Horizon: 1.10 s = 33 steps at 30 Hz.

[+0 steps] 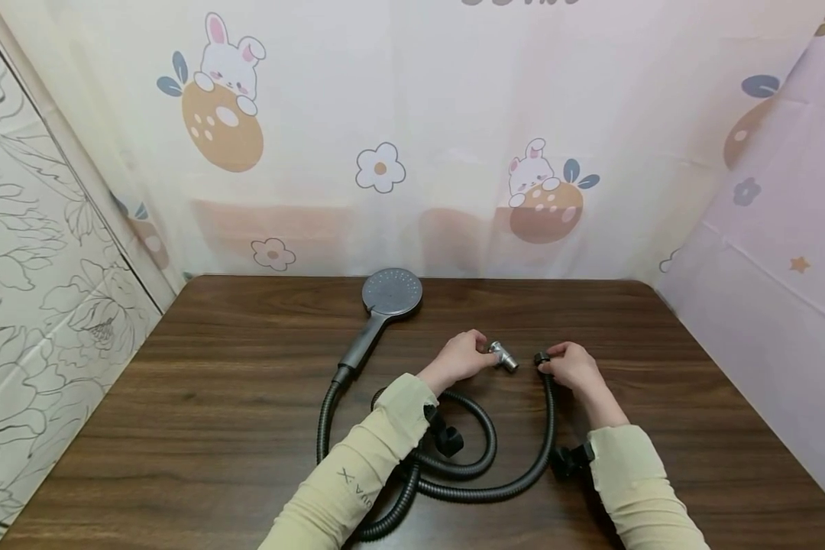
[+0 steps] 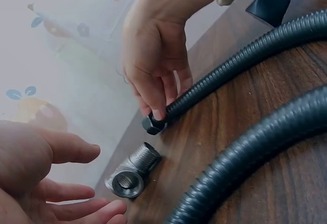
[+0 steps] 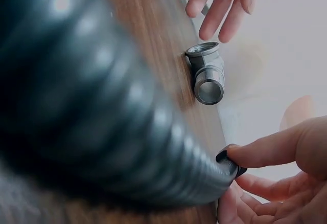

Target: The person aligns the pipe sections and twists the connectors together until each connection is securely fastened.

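Observation:
A small silver threaded elbow fitting [image 1: 503, 357] lies on the wooden table, its threaded end and round socket showing in the left wrist view. Just left of it is my left hand [image 1: 462, 359], thumb and fingers spread apart, with a small gap to the metal in both wrist views. My right hand [image 1: 574, 368] pinches the black nut [image 2: 154, 124] at the end of a black ribbed shower hose [image 1: 548, 428] between thumb and fingers. The nut sits a short way to the right of the fitting. From its other end the hose joins a grey shower head [image 1: 392, 292].
The hose loops over the front middle of the brown table [image 1: 234, 397], partly under my left forearm. A printed curtain [image 1: 385, 99] hangs behind the table's back edge, with a pink cloth [image 1: 784, 229] on the right. Black wrist mounts [image 1: 572, 460] hang near the hose.

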Motion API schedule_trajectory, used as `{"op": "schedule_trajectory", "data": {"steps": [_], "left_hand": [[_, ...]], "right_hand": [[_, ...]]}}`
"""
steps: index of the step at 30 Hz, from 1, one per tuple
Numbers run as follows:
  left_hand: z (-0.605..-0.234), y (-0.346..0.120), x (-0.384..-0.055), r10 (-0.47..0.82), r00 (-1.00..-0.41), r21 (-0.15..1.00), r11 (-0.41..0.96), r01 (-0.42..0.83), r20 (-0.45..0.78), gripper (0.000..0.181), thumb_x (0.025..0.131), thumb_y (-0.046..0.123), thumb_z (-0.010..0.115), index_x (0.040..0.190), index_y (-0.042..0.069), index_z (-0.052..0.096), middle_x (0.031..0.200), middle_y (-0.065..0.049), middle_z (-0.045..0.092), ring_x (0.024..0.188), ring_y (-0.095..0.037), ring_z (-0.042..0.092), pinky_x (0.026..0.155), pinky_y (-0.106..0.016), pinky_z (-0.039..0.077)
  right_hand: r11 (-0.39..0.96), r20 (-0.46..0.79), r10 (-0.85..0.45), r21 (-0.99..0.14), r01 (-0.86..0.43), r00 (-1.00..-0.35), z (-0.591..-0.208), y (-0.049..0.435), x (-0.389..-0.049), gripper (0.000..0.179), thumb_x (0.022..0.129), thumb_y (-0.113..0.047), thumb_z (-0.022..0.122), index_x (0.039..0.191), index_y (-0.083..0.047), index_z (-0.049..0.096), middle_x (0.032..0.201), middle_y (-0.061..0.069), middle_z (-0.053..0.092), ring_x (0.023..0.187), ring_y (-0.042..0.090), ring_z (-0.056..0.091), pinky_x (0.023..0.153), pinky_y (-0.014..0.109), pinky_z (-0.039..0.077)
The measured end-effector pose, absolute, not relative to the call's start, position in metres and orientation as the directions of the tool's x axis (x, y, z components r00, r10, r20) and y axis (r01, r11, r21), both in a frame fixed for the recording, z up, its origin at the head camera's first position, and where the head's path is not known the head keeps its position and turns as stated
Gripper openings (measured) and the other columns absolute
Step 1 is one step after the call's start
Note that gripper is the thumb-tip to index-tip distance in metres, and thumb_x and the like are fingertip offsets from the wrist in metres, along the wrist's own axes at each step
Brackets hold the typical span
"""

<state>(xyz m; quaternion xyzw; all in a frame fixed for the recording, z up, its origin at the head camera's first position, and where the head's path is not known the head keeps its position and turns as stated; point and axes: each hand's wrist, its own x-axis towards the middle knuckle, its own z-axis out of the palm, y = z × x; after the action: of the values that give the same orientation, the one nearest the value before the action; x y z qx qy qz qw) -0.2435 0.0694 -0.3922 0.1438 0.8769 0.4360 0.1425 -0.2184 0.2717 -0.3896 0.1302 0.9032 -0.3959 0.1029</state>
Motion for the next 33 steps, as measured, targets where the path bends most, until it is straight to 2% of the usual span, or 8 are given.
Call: {"op": "schedule_trajectory", "data": {"steps": [7,14,21,25,28,33], "left_hand": [[-0.397,0.073,-0.241,0.366,-0.923,0.782,0.608,0.139,-0.120,0.043,0.088,0.028,0.058,0.122,0.003,0.052,0.111,-0.009,0.059,0.089,-0.016,0.055,0.075,-0.027,0.045],[-0.407,0.077,-0.243,0.363,-0.929,0.763,0.620,0.181,-0.075,0.042,0.088,0.027,0.057,0.122,0.003,0.053,0.114,-0.009,0.058,0.101,-0.019,0.055,0.084,-0.029,0.044],[-0.409,0.078,-0.243,0.391,-0.918,0.748,0.628,0.216,-0.064,0.043,0.089,0.026,0.055,0.126,0.004,0.051,0.120,-0.009,0.056,0.110,-0.019,0.052,0.090,-0.030,0.043],[-0.411,0.079,-0.243,0.393,-0.917,0.752,0.624,0.211,-0.069,0.044,0.090,0.026,0.054,0.128,0.005,0.049,0.123,-0.009,0.054,0.113,-0.019,0.051,0.092,-0.030,0.042],[-0.411,0.079,-0.244,0.393,-0.917,0.749,0.627,0.214,-0.067,0.044,0.090,0.026,0.054,0.127,0.005,0.050,0.123,-0.009,0.054,0.113,-0.019,0.051,0.092,-0.030,0.042],[-0.411,0.081,-0.244,0.400,-0.914,0.742,0.631,0.228,-0.060,0.040,0.089,0.028,0.055,0.123,0.006,0.054,0.117,-0.008,0.055,0.103,-0.017,0.053,0.086,-0.027,0.043]], "right_hand": [[0.657,-0.260,0.138,-0.698,0.285,-0.956,-0.388,0.267,-0.215,0.042,0.085,-0.008,0.057,0.121,0.008,0.044,0.112,0.027,0.051,0.087,0.029,0.058,0.070,0.035,0.049],[0.648,-0.247,0.117,-0.715,0.263,-0.962,-0.390,0.263,-0.213,0.039,0.085,-0.005,0.057,0.120,0.008,0.046,0.117,0.029,0.049,0.090,0.029,0.056,0.070,0.033,0.048],[0.679,-0.260,0.087,-0.691,0.248,-0.962,-0.391,0.260,-0.211,0.035,0.085,-0.005,0.057,0.117,0.006,0.049,0.107,0.023,0.055,0.084,0.024,0.055,0.066,0.030,0.046],[0.694,-0.256,0.040,-0.688,0.211,-0.966,-0.390,0.259,-0.209,0.034,0.084,-0.002,0.057,0.116,0.007,0.051,0.105,0.023,0.056,0.088,0.027,0.055,0.067,0.032,0.045],[0.698,-0.249,0.018,-0.691,0.191,-0.968,-0.391,0.257,-0.207,0.034,0.082,0.000,0.058,0.115,0.007,0.053,0.104,0.024,0.057,0.089,0.028,0.055,0.068,0.033,0.045],[0.694,-0.242,0.015,-0.696,0.184,-0.970,-0.391,0.254,-0.206,0.033,0.080,0.001,0.059,0.112,0.008,0.055,0.100,0.022,0.059,0.088,0.026,0.055,0.068,0.031,0.045]]}}
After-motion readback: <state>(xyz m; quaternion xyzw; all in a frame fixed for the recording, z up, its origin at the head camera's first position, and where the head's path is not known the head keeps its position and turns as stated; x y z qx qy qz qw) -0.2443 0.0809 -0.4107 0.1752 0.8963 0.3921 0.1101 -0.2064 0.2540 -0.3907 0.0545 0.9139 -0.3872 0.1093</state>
